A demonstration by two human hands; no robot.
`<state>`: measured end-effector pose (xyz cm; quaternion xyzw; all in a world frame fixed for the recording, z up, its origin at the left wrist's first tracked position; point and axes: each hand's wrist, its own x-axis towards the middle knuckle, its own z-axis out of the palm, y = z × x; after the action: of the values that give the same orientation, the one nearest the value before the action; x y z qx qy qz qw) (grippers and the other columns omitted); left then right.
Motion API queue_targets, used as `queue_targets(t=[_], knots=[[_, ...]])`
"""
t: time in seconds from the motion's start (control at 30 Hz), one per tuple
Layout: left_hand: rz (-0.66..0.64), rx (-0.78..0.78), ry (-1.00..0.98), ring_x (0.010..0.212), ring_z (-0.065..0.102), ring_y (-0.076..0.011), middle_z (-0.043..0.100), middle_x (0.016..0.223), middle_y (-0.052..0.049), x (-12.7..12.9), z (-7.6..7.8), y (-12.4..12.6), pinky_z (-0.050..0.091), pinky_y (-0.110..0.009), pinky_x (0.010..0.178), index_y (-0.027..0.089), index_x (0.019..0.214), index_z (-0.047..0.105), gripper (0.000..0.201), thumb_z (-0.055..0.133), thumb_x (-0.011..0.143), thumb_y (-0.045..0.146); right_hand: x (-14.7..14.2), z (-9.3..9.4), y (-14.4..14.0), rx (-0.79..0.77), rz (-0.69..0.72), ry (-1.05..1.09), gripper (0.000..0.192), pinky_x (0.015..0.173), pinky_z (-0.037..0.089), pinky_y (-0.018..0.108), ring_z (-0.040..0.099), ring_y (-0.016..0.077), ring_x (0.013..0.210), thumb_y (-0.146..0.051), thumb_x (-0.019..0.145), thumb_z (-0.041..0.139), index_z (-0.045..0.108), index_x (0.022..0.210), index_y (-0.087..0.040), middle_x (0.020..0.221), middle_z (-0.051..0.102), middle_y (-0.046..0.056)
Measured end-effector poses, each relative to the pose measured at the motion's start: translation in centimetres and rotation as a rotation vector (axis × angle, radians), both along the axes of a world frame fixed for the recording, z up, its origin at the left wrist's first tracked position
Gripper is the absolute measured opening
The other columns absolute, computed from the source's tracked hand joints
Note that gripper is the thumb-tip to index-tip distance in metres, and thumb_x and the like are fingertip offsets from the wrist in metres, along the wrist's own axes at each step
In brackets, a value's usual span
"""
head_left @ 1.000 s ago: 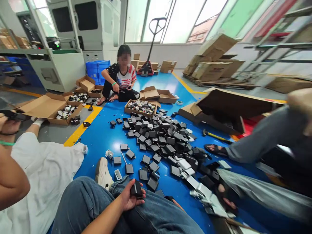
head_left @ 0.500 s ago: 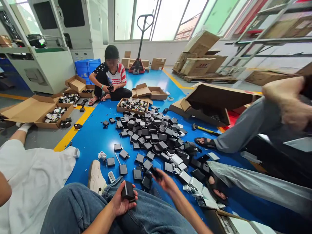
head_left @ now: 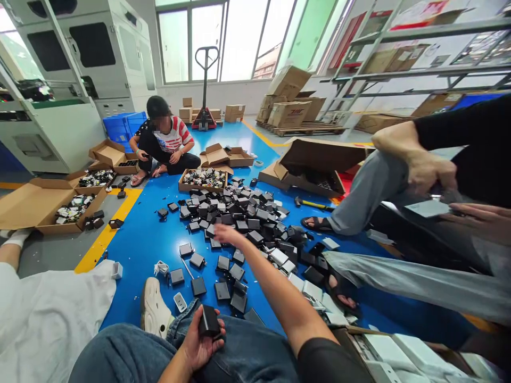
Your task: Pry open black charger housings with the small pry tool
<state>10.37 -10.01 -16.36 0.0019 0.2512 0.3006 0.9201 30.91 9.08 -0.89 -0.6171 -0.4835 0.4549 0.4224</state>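
My right hand has extended from beside my knee out over the pile of black boxes on the floor. The co-worker's hand on my right now grips a flat piece.

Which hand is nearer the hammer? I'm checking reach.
Right. The right hand stretches over the pile, closer to the hammer; the left hand rests on the lap, holding a black box.
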Motion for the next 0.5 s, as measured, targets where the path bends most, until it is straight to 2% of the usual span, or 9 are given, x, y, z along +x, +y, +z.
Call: queue_targets(t=[0.07,0.13,0.23,0.33,0.4,0.43,0.5], knots=[[0.003,-0.009,0.014,0.073,0.067,-0.0189,0.067,0.086,-0.011,0.0,0.3,0.0,0.056,-0.028,0.061,0.011,0.106,0.058,0.048,0.053,0.086,0.055,-1.8,-3.3,-2.8,-0.138,0.236,-0.067,0.022,0.055,0.051,0.023,0.058,0.0089,0.054,-0.032,0.074,0.075,0.066,0.078,-0.012,0.066,0.063,-0.002],[0.003,-0.014,0.030,0.072,0.067,-0.0190,0.067,0.085,-0.012,0.2,0.4,0.0,0.056,-0.029,0.061,0.010,0.106,0.058,0.052,0.050,0.087,0.057,-3.0,-4.7,-4.9,-0.196,0.425,-0.120,0.024,0.051,0.046,0.020,0.055,0.0083,0.048,-0.027,0.055,0.084,0.068,0.068,-0.015,0.059,0.062,-0.004],[0.045,-0.018,0.109,0.070,0.067,-0.0192,0.068,0.082,-0.012,0.3,0.8,0.2,0.055,-0.029,0.060,0.010,0.106,0.058,0.058,0.048,0.085,0.063,-4.7,-4.3,-7.5,-0.212,0.642,-0.158,0.039,0.055,0.046,0.018,0.061,0.0109,0.059,-0.023,0.038,0.086,0.073,0.075,-0.020,0.071,0.069,-0.004],[0.205,-0.053,0.222,0.072,0.069,-0.0194,0.070,0.083,-0.009,0.4,1.9,0.4,0.055,-0.029,0.064,0.015,0.112,0.058,0.056,0.048,0.085,0.063,-6.8,-3.4,-10.7,-0.088,0.892,-0.296,0.060,0.067,0.050,0.021,0.066,0.0172,0.083,-0.031,0.043,0.085,0.072,0.101,-0.025,0.095,0.071,-0.001],[0.301,-0.050,0.253,0.081,0.070,-0.0212,0.070,0.092,-0.010,0.1,3.3,0.5,0.056,-0.031,0.070,0.018,0.117,0.057,0.054,0.046,0.087,0.061,-8.0,-2.7,-13.2,0.113,0.933,-0.482,0.073,0.077,0.051,0.027,0.064,0.0223,0.094,-0.031,0.051,0.083,0.063,0.121,-0.023,0.107,0.068,0.006],[0.298,-0.022,0.241,0.087,0.069,-0.0233,0.070,0.097,-0.011,-0.1,4.2,0.6,0.056,-0.033,0.075,0.018,0.120,0.057,0.055,0.046,0.087,0.061,-8.2,-2.2,-14.5,0.215,0.895,-0.560,0.078,0.080,0.051,0.030,0.063,0.0248,0.098,-0.029,0.055,0.081,0.058,0.129,-0.022,0.111,0.066,0.009],[0.191,0.126,0.170,0.100,0.066,-0.0287,0.068,0.105,-0.015,-0.9,6.5,1.0,0.055,-0.039,0.081,0.016,0.124,0.055,0.065,0.052,0.082,0.065,-7.8,-0.2,-17.1,0.357,0.735,-0.597,0.080,0.086,0.050,0.037,0.061,0.0279,0.102,-0.027,0.062,0.078,0.050,0.136,-0.021,0.116,0.063,0.012]])
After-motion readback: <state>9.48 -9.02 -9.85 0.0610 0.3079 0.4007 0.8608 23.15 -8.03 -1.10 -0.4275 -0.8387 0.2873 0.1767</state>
